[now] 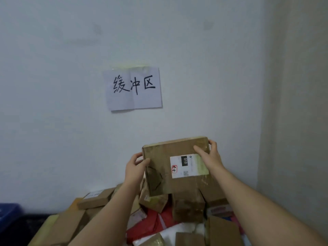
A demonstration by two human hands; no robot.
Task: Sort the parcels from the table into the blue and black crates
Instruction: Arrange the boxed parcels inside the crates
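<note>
Holding a flat brown box [175, 166] up in the air, the person has one hand on each side of it. Down below the hands, closest to the person, lies a big messy heap of parcels [188, 206]: brown boxes, a red bag [152, 226] and something white. They wait there to be sorted.

The left hand [134, 167] grips the left edge of the box, thumb on the front and fingers curled behind. The right hand [209, 155] grips the far right corner, thumb lying flat on the front and fingers hooked over the top edge. Both arms reach forward and up, and are almost straight.

I think the box is lifted and tipped toward the face so the white label [188, 166] can be read. It has "010" printed in a black patch. Two hands keep the wide box steady while the person looks. The label may tell which crate this box goes in, but I cannot tell which one.

Far off to the left of the left hand, low down, a bit of the blue crate [8, 215] peeks in. Something dark sits just beside it; it may be the black crate, but it is too dim to say.

Behind the box is a pale wall with a paper sign [134, 88] stuck on it, above both hands.
</note>
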